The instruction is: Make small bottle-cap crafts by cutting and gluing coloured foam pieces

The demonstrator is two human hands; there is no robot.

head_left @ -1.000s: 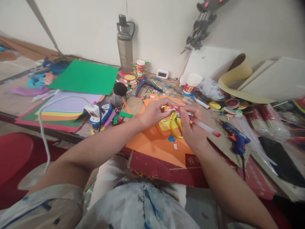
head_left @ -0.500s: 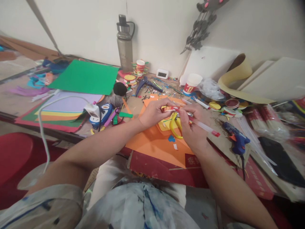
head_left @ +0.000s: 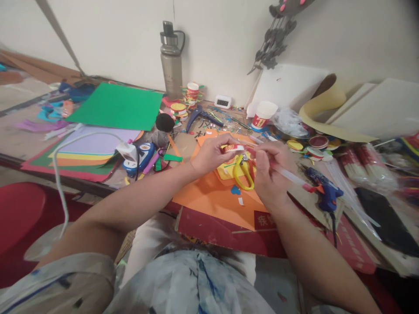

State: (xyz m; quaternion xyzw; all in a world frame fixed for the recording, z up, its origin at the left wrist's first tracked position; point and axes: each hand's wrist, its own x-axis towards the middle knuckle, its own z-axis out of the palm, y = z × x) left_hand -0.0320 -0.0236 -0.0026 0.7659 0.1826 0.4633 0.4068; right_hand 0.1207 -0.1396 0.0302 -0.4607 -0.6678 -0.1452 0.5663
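Note:
My left hand [head_left: 209,155] pinches a small red and white paper strip [head_left: 233,148] above an orange sheet [head_left: 212,198]. Close beside it, my right hand [head_left: 270,172] grips a clear glue stick with a red end [head_left: 293,179], its near tip touching the strip. Yellow-handled scissors [head_left: 242,172] hang by my right hand's fingers; I cannot tell whether they are looped on them. A yellow paper piece [head_left: 229,170] lies under both hands.
Green, purple and striped paper sheets [head_left: 116,107] lie at the left. A metal bottle [head_left: 172,61] stands by the wall. A blue glue gun [head_left: 324,192], paper cup [head_left: 263,115], white cable [head_left: 59,174] and bundled sticks [head_left: 366,163] crowd the table.
My right hand has tilted the glue stick, so its red end has dropped lower right. The scissors have swung slightly right. My left hand has barely moved.

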